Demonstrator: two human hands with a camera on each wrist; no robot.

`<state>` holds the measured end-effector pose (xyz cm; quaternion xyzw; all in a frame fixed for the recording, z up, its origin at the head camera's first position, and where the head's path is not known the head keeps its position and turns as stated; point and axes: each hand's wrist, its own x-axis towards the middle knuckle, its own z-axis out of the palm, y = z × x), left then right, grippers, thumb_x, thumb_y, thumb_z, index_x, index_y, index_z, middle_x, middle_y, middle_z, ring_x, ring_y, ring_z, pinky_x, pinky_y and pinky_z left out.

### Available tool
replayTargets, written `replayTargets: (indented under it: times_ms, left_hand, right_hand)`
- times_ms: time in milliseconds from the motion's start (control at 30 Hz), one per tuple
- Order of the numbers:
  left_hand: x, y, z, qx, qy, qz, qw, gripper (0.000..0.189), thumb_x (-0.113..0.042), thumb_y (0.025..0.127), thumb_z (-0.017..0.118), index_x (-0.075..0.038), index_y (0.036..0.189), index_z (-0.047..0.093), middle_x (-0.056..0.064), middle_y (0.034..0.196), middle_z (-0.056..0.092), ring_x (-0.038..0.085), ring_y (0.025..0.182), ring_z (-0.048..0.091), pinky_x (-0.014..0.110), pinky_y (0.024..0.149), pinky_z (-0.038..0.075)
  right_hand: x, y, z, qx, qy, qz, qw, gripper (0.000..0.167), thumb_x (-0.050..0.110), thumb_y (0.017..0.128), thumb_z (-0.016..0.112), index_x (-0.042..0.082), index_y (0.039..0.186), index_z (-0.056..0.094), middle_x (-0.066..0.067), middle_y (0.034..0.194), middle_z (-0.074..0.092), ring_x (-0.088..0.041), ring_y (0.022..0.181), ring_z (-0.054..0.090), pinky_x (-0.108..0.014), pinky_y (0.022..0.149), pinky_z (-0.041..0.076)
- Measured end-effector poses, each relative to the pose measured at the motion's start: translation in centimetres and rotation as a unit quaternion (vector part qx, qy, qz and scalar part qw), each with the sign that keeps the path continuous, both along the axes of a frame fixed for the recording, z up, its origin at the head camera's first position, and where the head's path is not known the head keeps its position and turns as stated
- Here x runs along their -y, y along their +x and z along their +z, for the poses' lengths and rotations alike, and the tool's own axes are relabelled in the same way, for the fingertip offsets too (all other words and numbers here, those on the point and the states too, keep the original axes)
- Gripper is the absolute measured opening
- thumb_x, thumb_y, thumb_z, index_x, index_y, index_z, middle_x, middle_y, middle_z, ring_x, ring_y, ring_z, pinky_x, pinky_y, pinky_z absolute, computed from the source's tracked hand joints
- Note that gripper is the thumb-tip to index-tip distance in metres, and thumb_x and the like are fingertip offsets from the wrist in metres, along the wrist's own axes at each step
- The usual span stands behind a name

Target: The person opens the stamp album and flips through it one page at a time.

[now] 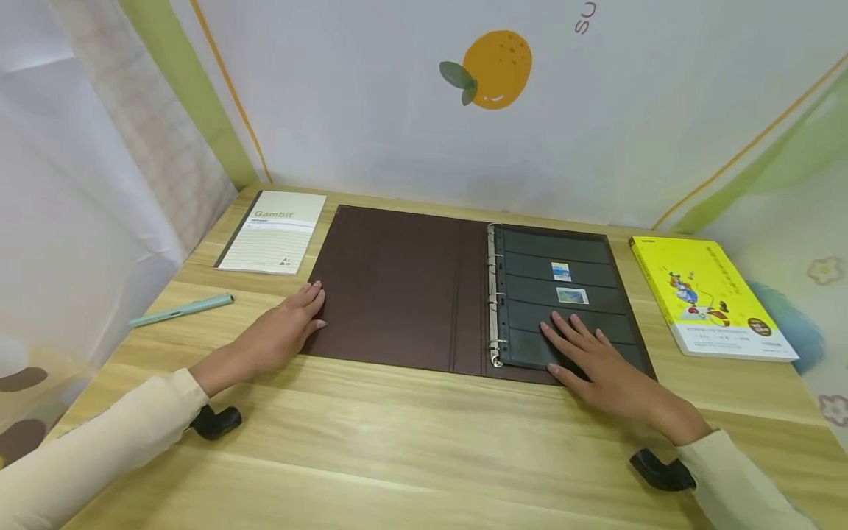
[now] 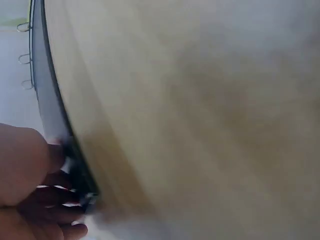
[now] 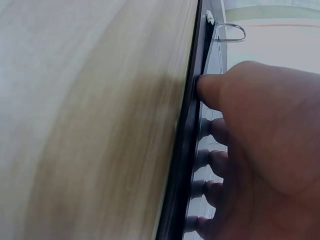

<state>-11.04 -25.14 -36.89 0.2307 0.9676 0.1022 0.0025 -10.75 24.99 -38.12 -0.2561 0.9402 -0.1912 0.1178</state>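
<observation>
Two stamps (image 1: 573,296) beyond the spread fingers of the right hand (image 1: 601,374) should be left unpressed; the cover (image 1: 397,287) is best steadied beneath close-set fingers of the left hand (image 1: 274,333).

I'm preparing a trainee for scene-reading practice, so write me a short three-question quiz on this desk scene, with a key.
1. Count: how many stamp-like pictures show on the black page in the open binder?
2. True or false: the pen lies on the yellow book.
3. Fill in: the person's ____ hand rests on the black page.

Key
1. Two. Anything under the hand can't be seen.
2. False; it lies on the table, on the left.
3. Right; the right hand lies over the page's lower part, while the left hand is at the binder's left edge.
</observation>
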Motion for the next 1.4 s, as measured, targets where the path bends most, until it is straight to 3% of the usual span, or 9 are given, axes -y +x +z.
replayTargets:
  times_ms: [267,467,567,633,767,867,1000,1233,1400]
  left_hand:
    - [-2.9,-1.2,2.0,0.031,-0.079,0.019,0.9962,0.061,-0.026,0.103,0.060,0.026,0.132,0.049,0.048,0.139,0.044,0.059,0.134,0.044,0.059,0.107,0.046]
    - [-5.4,-1.5,3.8,0.043,-0.110,0.029,0.9926,0.070,-0.037,0.102,0.060,0.017,0.143,0.044,0.045,0.149,0.034,0.058,0.141,0.035,0.066,0.110,0.039]
    - [-6.5,-1.8,4.3,0.053,-0.099,-0.026,0.9933,0.072,-0.042,0.102,0.058,0.002,0.155,0.035,0.031,0.162,0.023,0.049,0.152,0.022,0.069,0.117,0.026]
    - [-7.2,-2.4,4.3,0.058,-0.088,-0.104,0.9890,0.073,-0.046,0.103,0.055,-0.010,0.160,0.029,0.021,0.168,0.015,0.042,0.156,0.013,0.068,0.122,0.016]
    - [-8.8,-4.1,3.6,0.060,-0.092,-0.276,0.9548,0.068,-0.053,0.104,0.047,-0.027,0.163,0.022,0.006,0.172,0.007,0.031,0.160,0.005,0.062,0.126,0.007]
    - [-9.8,-5.0,2.6,0.066,-0.114,-0.346,0.9287,0.065,-0.057,0.105,0.039,-0.035,0.162,0.019,0.002,0.173,0.004,0.027,0.160,0.003,0.057,0.128,0.005]
    - [-9.9,-5.2,1.3,0.078,-0.136,-0.374,0.9143,0.062,-0.060,0.106,0.032,-0.040,0.162,0.014,-0.002,0.173,0.000,0.025,0.160,-0.001,0.053,0.129,0.004]
    - [-9.4,-5.1,0.3,0.063,-0.140,-0.380,0.9122,0.060,-0.057,0.107,0.030,-0.039,0.162,0.014,-0.001,0.173,0.001,0.026,0.160,0.001,0.053,0.129,0.006]
    - [-9.7,-5.4,0.4,0.068,-0.147,-0.383,0.9095,0.061,-0.058,0.106,0.031,-0.039,0.162,0.013,-0.002,0.173,-0.001,0.025,0.160,-0.001,0.054,0.129,0.006]
  right_hand:
    - [-0.8,-0.6,1.6,0.007,0.014,-0.004,0.9999,0.068,0.043,0.105,0.051,0.019,0.163,0.024,-0.015,0.170,0.014,-0.045,0.156,0.007,-0.073,0.119,0.010]
    - [-4.0,-6.0,5.8,0.037,0.020,-0.025,0.9988,0.076,0.039,0.105,0.054,0.006,0.163,0.018,-0.025,0.168,0.008,-0.049,0.155,0.001,-0.074,0.118,0.010]
    - [-5.7,-10.0,6.8,0.047,0.041,-0.048,0.9969,0.080,0.040,0.105,0.054,-0.001,0.161,0.015,-0.030,0.167,0.005,-0.051,0.154,-0.001,-0.072,0.119,0.011]
    - [-6.5,-12.6,6.8,0.047,0.065,-0.062,0.9948,0.083,0.043,0.105,0.052,-0.003,0.161,0.013,-0.032,0.166,0.005,-0.052,0.154,0.001,-0.071,0.120,0.011]
    - [-7.6,-16.1,5.8,0.053,0.083,-0.077,0.9922,0.084,0.045,0.105,0.051,-0.006,0.160,0.013,-0.033,0.165,0.006,-0.054,0.153,0.003,-0.070,0.120,0.012]
    - [-8.3,-17.3,4.9,0.063,0.080,-0.090,0.9907,0.084,0.044,0.105,0.051,-0.007,0.159,0.012,-0.032,0.166,0.003,-0.052,0.153,-0.003,-0.070,0.121,0.008]
    - [-7.7,-18.8,3.7,0.064,0.088,-0.098,0.9893,0.085,0.041,0.104,0.055,-0.011,0.157,0.015,-0.033,0.166,0.001,-0.050,0.154,-0.009,-0.068,0.123,0.005]
    - [-6.8,-19.7,3.1,0.062,0.090,-0.126,0.9860,0.078,0.029,0.100,0.065,-0.016,0.152,0.027,-0.033,0.165,0.006,-0.050,0.154,-0.006,-0.066,0.123,0.010]
    - [-7.0,-19.5,3.0,0.074,0.048,-0.174,0.9808,0.078,0.024,0.098,0.068,-0.014,0.153,0.028,-0.032,0.164,0.014,-0.050,0.153,0.012,-0.065,0.122,0.018]
